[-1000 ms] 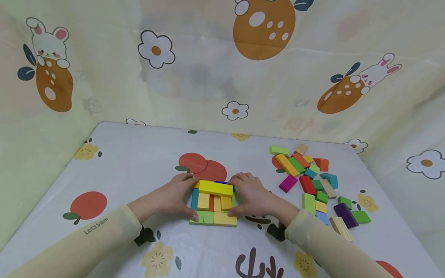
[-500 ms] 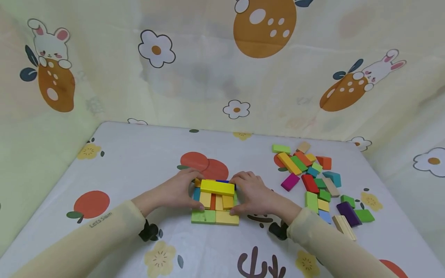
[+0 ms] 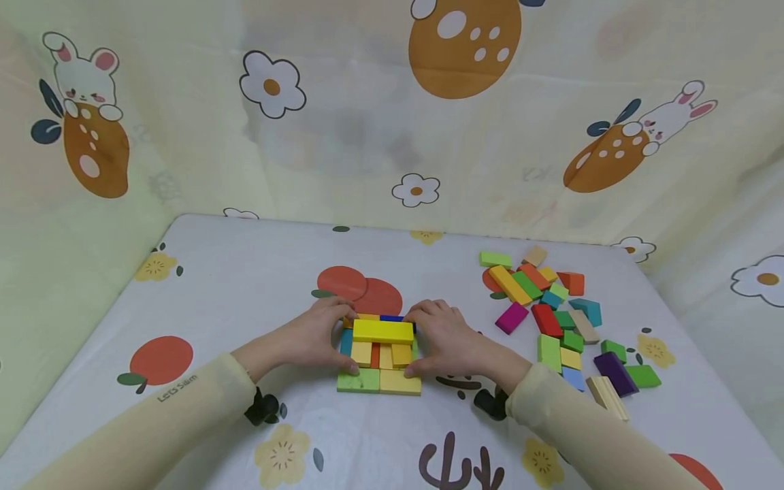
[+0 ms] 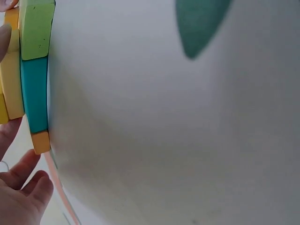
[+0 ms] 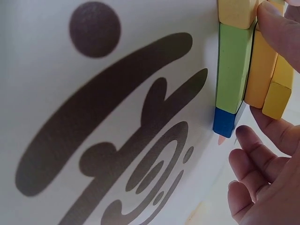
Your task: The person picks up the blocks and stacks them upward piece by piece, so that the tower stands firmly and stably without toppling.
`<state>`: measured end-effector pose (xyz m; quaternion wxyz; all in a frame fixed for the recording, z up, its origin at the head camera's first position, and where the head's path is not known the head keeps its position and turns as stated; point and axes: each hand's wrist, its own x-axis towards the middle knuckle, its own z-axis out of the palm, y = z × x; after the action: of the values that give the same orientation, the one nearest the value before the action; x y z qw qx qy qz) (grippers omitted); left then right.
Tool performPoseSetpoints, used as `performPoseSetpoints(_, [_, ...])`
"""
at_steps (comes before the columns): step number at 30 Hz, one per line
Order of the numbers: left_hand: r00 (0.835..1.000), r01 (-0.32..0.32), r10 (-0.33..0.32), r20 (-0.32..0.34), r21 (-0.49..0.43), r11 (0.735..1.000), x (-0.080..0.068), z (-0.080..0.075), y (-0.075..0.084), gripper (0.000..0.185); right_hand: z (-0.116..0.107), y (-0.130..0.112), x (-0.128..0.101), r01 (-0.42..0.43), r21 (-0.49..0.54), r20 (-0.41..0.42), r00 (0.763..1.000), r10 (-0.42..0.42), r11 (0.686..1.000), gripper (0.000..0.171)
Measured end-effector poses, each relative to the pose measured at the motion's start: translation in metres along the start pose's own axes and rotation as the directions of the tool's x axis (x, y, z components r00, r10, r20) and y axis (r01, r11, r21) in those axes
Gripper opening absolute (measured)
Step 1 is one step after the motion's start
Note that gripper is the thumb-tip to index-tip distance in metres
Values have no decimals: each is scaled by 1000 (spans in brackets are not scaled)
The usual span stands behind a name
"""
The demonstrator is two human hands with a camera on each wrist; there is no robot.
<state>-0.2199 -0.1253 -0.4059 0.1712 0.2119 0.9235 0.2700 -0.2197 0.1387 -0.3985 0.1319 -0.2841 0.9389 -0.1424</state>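
A low stack of coloured wooden blocks stands between both hands in the head view. A long yellow block lies on top across the back. Cream and orange blocks sit beneath it, over a bottom layer with a light green block and a tan block in front. My left hand holds the left end of the upper layer, thumb in front and fingers behind; a teal block shows below. Mirroring it, my right hand grips the right end above a green block and a blue block.
Many loose blocks lie scattered on the right of the table, among them a magenta block, a red block and a purple block. A patterned cloth covers the table, and a printed curtain rises behind it.
My left thumb has shifted from the front light green block back and inward to the upper layer. The right hand keeps its grip, and the stack looks the same.
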Motion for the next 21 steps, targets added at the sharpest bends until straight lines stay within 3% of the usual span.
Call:
performPoseSetpoints(9, [1000,16,-16,-11,2,1000,-1,0,1,68,-7,-1,-1,-15,35,12,1000,14,999,75])
performPoseSetpoints(15, [1000,9,-9,-26,-4,1000,-1,-1,3,67,-13,-1,1,25,101,-72,997,-18,995,41])
performPoseSetpoints(17, [1000,10,-10,-27,-7,1000,-1,-1,3,66,-13,-1,3,32,104,-69,997,-25,994,37])
performPoseSetpoints(21, [1000,11,-12,-27,-11,1000,-1,0,3,66,-11,-2,3,-10,77,-13,1000,11,997,54])
